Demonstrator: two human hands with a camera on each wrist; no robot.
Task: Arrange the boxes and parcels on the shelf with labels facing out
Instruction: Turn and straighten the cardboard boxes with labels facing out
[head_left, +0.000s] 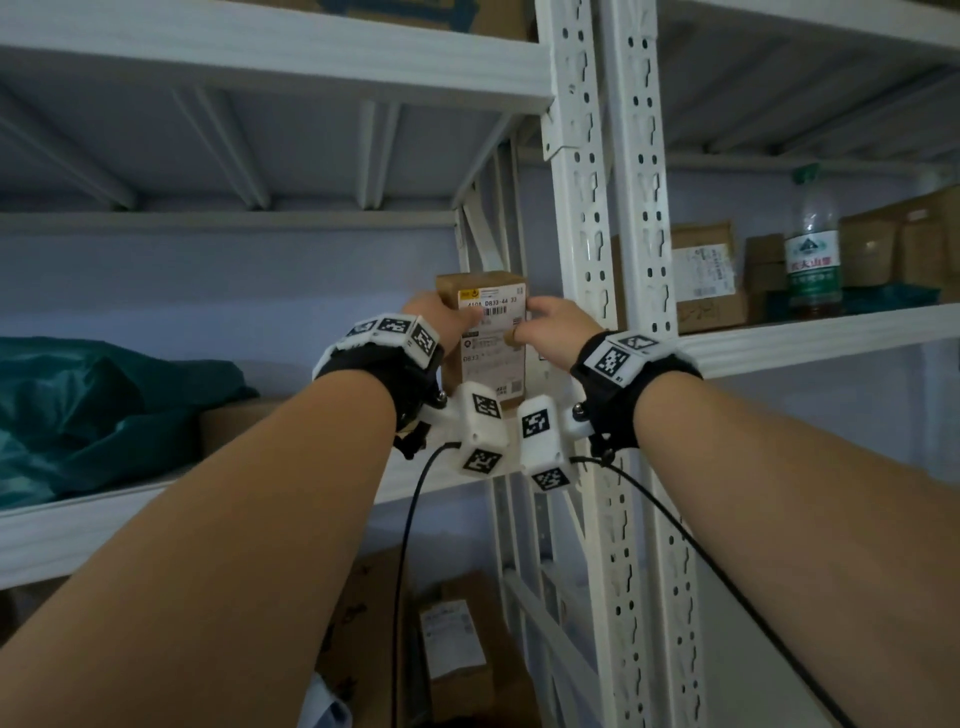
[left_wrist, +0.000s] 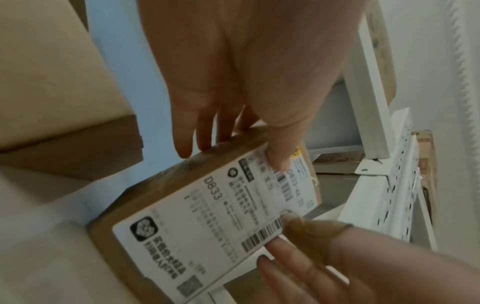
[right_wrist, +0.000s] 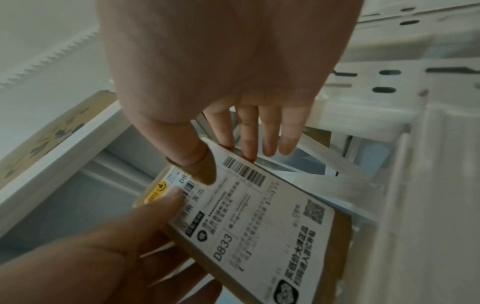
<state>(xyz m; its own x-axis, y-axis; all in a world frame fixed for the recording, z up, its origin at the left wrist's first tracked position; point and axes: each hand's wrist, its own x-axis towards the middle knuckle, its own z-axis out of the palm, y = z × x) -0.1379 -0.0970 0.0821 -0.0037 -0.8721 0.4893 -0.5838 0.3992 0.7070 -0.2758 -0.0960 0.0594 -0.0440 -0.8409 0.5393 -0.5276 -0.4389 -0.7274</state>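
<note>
A small brown box (head_left: 491, 332) with a white shipping label marked D833 stands upright at the right end of the middle shelf (head_left: 156, 514), label facing me. My left hand (head_left: 441, 317) holds its left side, with the thumb (left_wrist: 279, 160) on the label and the fingers (left_wrist: 202, 142) on the side face. My right hand (head_left: 540, 325) pinches the right edge. Its thumb (right_wrist: 192, 162), wrapped in brownish tape, lies on the label while the fingers (right_wrist: 249, 144) reach behind. In both wrist views the box (left_wrist: 207, 216) (right_wrist: 259, 222) shows its label.
A teal bag (head_left: 93, 405) and a brown carton (head_left: 234, 426) lie left of the box on the same shelf. White perforated uprights (head_left: 587, 260) stand just to its right. The neighbouring shelf holds labelled cartons (head_left: 706, 275) and a bottle (head_left: 813, 249). More boxes (head_left: 457, 649) sit below.
</note>
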